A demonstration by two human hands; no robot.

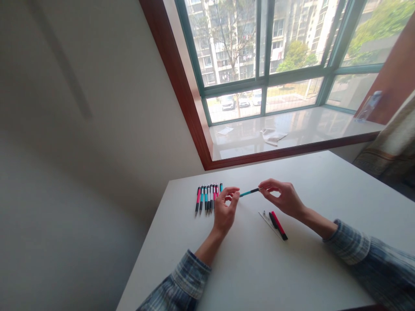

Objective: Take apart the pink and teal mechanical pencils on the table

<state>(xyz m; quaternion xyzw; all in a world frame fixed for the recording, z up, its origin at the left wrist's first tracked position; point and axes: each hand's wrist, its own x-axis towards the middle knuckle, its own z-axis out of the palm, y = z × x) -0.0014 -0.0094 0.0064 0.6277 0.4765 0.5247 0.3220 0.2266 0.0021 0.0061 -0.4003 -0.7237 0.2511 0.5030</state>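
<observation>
Between my two hands a teal and black pen [249, 192] is held nearly level above the table. My left hand [225, 209] pinches its teal end between thumb and finger. At the black tip, the thumb and fingers of my right hand [284, 198] close on the other end. Left of and partly behind my left hand lies a row of several pens [205, 198] in red, teal and white with black grips. Below my right hand rest loose pen parts: a red barrel [279, 225], a black piece [272, 220], a thin white refill [270, 225] and a small metallic piece [264, 213].
The white table [246, 268] reaches the wall beneath a window with a brown frame [207, 162]. A cloth [272, 136] and a clear bottle [369, 107] are on the sill. A curtain [389, 134] hangs at the right.
</observation>
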